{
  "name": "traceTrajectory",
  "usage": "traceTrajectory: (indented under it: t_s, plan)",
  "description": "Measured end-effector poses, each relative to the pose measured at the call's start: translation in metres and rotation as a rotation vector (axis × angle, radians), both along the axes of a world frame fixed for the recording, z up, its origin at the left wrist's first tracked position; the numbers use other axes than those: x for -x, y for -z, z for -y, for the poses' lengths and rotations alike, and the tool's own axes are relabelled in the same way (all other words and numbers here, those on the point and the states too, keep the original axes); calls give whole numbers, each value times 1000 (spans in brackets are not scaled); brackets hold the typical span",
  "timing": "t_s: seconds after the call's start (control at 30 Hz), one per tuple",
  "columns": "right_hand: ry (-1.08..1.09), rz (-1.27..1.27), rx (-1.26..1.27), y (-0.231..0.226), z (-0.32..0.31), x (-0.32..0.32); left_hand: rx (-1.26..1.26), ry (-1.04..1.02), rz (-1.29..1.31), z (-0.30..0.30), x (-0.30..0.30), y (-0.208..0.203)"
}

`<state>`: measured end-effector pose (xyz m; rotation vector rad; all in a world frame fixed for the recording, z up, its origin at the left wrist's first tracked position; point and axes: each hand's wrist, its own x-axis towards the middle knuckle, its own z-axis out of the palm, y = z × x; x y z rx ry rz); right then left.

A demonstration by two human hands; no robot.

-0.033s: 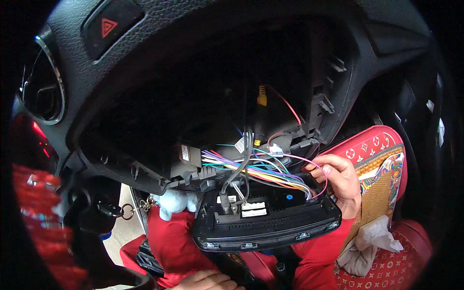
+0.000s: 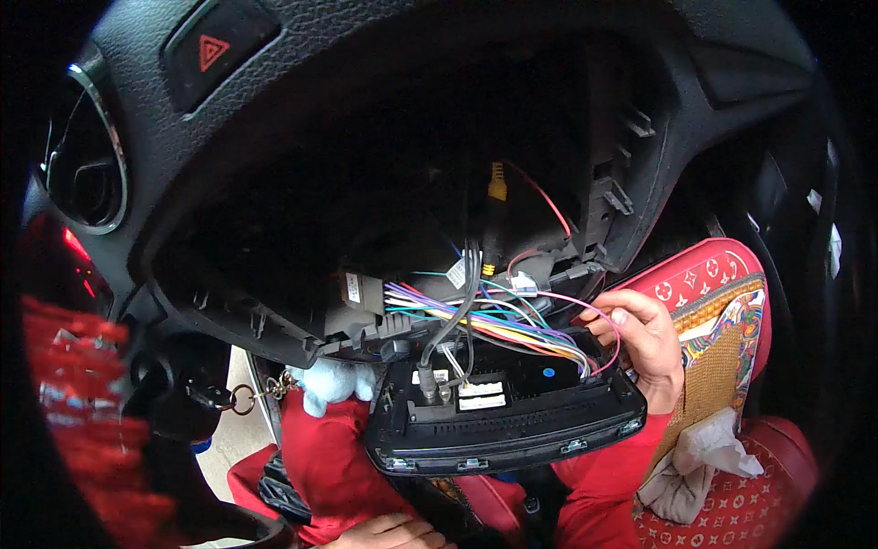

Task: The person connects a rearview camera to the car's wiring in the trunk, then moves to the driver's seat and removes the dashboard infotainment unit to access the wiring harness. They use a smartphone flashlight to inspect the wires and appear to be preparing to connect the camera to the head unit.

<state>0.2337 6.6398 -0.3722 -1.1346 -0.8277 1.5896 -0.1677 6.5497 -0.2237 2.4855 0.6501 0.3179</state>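
A black car stereo (image 2: 521, 425) lies tilted below the open dashboard cavity, its back with sockets and metal clips facing me. A bundle of coloured wires (image 2: 498, 320) runs from a dark plug (image 2: 365, 294) to the unit's right rear. My right hand (image 2: 645, 343) is at that corner, its fingers curled and the thumb and forefinger closed on a looping pink wire (image 2: 610, 323). At the lower edge my left hand (image 2: 389, 532) lies flat near the red-clothed leg, partly cut off, with nothing seen in it. Black cables (image 2: 453, 320) come down into the unit's back.
The dark dashboard cavity (image 2: 366, 183) has clips along its right rim, and a yellow connector (image 2: 496, 181) hangs inside. A blue plush keychain (image 2: 329, 382) hangs left of the stereo. The red patterned seat (image 2: 750, 512) carries crumpled tissue (image 2: 718, 448). At left is the steering wheel (image 2: 224, 526).
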Motion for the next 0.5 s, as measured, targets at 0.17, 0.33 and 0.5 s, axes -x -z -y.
traceTrajectory:
  t_s: [0.17,0.33,0.5]
  plan:
    - [54,-28,-17,11,-4,2,74,150,-281,32,47,25]
    - [96,-97,-94,26,-8,-6,-27,190,-208,43,59,36]
    - [103,-325,-215,49,-14,-16,-60,155,-83,56,75,41]
